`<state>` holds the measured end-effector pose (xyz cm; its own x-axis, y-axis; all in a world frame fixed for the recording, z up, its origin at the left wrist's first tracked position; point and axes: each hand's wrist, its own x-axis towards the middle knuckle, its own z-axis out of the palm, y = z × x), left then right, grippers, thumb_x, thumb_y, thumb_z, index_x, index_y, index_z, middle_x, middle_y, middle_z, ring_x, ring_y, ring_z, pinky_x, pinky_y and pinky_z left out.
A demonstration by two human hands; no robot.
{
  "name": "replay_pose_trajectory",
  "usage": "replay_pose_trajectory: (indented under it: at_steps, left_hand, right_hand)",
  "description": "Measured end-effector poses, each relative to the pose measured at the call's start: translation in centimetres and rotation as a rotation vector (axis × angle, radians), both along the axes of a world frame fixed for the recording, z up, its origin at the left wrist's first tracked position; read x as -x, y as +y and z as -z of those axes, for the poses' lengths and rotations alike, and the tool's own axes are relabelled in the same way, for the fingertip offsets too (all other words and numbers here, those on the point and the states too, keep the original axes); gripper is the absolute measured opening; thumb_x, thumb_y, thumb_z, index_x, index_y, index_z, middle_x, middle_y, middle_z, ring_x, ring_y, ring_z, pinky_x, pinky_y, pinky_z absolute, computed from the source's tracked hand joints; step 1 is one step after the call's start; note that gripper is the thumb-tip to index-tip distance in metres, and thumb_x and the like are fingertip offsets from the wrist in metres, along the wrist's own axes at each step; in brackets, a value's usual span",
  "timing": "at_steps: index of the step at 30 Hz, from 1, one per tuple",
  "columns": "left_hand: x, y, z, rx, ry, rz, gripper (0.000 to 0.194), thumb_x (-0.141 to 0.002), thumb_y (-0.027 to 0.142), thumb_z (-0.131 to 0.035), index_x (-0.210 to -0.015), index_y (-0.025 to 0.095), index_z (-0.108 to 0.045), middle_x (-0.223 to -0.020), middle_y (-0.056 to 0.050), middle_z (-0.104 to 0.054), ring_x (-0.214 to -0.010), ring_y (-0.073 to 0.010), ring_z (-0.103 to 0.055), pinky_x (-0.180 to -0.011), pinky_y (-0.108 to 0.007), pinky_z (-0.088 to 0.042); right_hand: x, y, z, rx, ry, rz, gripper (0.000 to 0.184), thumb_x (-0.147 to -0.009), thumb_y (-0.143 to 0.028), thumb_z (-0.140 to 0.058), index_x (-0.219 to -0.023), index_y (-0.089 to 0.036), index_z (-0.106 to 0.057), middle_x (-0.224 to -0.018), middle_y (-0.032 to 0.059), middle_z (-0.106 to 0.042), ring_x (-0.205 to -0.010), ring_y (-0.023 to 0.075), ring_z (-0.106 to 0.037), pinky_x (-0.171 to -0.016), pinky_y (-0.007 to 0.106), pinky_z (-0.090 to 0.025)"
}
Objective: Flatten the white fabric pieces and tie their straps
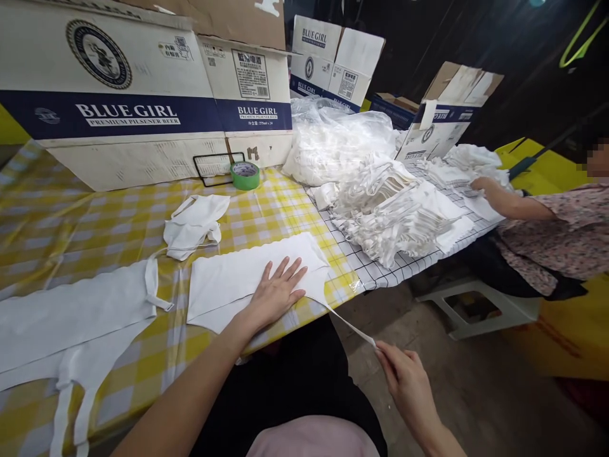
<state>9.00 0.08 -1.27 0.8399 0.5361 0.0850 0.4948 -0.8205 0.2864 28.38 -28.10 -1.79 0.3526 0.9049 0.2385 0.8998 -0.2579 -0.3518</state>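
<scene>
A folded white garment (228,273) with a scalloped edge lies flat near the table's front edge. My left hand (276,292) rests on it, palm down with fingers spread. Off the table to the right, my right hand (404,381) pinches the end of a thin white strap (349,324), which runs taut from the garment's right corner. To the left lies another white garment (85,317) with its straps hanging over the front edge. Behind the flat piece sits a crumpled white garment (195,222).
Green tape (245,176) and a black wire frame (209,171) stand before a large beer carton (143,95). A heap of white garments (404,209) and a clear plastic bag (333,133) lie to the right. Another person's hand (490,187) touches white cloth beyond, beside a plastic stool (476,304).
</scene>
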Motion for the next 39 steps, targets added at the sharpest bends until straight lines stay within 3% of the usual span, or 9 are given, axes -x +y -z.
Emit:
replay_pose_trajectory:
  at_steps: [6,10,13,16,20,24,31,35,39]
  left_hand:
    - [-0.2,0.1,0.2,-0.024,0.001,-0.007,0.051,-0.091,0.046,-0.03,-0.14,0.034,-0.023,-0.149,0.003,-0.021,-0.138,-0.025,-0.011,-0.109,-0.052,-0.002]
    - [-0.1,0.6,0.6,-0.028,0.017,0.003,0.052,-0.091,0.047,-0.029,-0.14,0.033,-0.023,-0.149,0.003,-0.02,-0.138,-0.0255,-0.01,-0.109,-0.054,-0.004]
    - [-0.4,0.4,0.2,-0.019,0.023,-0.021,0.052,-0.091,0.045,-0.031,-0.14,0.03,-0.025,-0.149,-0.001,-0.02,-0.137,-0.028,-0.012,-0.107,-0.058,-0.006]
    - [-1.5,-2.0,-1.4,-0.056,-0.065,-0.016,0.05,-0.092,0.036,-0.031,-0.14,0.024,-0.026,-0.149,-0.006,-0.02,-0.137,-0.0282,-0.014,-0.108,-0.058,-0.002]
    - [-3.9,-7.4,-4.1,0.037,-0.206,0.255,0.047,-0.093,0.032,-0.03,-0.139,0.024,-0.027,-0.145,-0.004,-0.031,-0.136,-0.0209,-0.021,-0.112,-0.049,-0.002]
    - [-5.6,-9.9,-4.3,0.297,-0.225,0.339,0.046,-0.09,0.04,-0.04,-0.132,0.025,-0.039,-0.129,-0.004,-0.053,-0.125,-0.0201,-0.041,-0.111,-0.044,-0.015]
    - [-6.4,-7.7,-2.7,0.437,-0.237,0.303,0.02,-0.086,0.033,-0.051,-0.083,0.023,-0.068,-0.075,0.001,-0.068,-0.076,-0.0144,-0.06,-0.092,-0.033,-0.036]
    - [-6.4,-7.5,-2.6,0.493,-0.274,0.263,0.02,-0.086,0.031,-0.051,-0.083,0.021,-0.068,-0.077,0.001,-0.069,-0.075,-0.0143,-0.061,-0.088,-0.031,-0.037]
    - [-6.1,-7.4,-2.8,0.532,-0.288,0.242,0.019,-0.086,0.03,-0.051,-0.082,0.021,-0.068,-0.082,0.001,-0.07,-0.079,-0.0143,-0.06,-0.087,-0.029,-0.037]
  right_hand:
    - [-1.9,-1.3,-0.8,-0.039,-0.161,0.111,0.034,-0.091,-0.025,-0.04,-0.122,-0.022,-0.054,-0.068,0.002,-0.053,-0.057,0.0139,-0.047,-0.06,0.028,-0.037]
    - [-1.6,-1.4,-1.3,-0.128,-0.107,0.035,0.045,-0.09,-0.02,-0.042,-0.134,-0.027,-0.04,-0.078,0.0029,-0.052,-0.064,0.0147,-0.048,-0.063,0.029,-0.039]
    - [-1.0,-1.4,-2.0,-0.185,-0.079,-0.006,0.041,-0.087,-0.017,-0.046,-0.127,-0.03,-0.048,-0.084,0.0039,-0.055,-0.072,0.0161,-0.052,-0.067,0.031,-0.039]
    - [-0.7,-1.2,-2.8,-0.246,-0.054,0.016,0.032,-0.085,-0.016,-0.048,-0.113,-0.029,-0.057,-0.089,0.0051,-0.059,-0.079,0.018,-0.056,-0.069,0.033,-0.039]
    - [-0.4,-0.6,-3.7,-0.294,-0.085,0.005,0.028,-0.084,-0.014,-0.048,-0.105,-0.028,-0.061,-0.091,0.0049,-0.063,-0.084,0.0198,-0.059,-0.075,0.036,-0.039]
    - [-0.5,0.0,-4.6,-0.293,-0.142,-0.076,0.031,-0.081,-0.009,-0.049,-0.101,-0.03,-0.061,-0.09,0.0028,-0.065,-0.087,0.0211,-0.057,-0.079,0.039,-0.037]
    - [-1.7,0.4,-4.6,-0.227,-0.097,-0.011,0.023,-0.083,-0.014,-0.049,-0.095,-0.028,-0.062,-0.096,0.0045,-0.062,-0.095,0.0238,-0.053,-0.082,0.041,-0.034]
    - [-0.6,1.5,-2.6,-0.015,0.239,0.09,0.023,-0.087,-0.032,-0.044,-0.09,-0.025,-0.066,-0.09,0.0066,-0.06,-0.089,0.0238,-0.054,-0.079,0.04,-0.037]
    - [2.7,3.9,0.0,0.133,1.151,0.121,0.041,-0.087,-0.05,-0.04,-0.093,-0.02,-0.068,-0.078,0.0054,-0.06,-0.069,0.0171,-0.056,-0.062,0.03,-0.043]
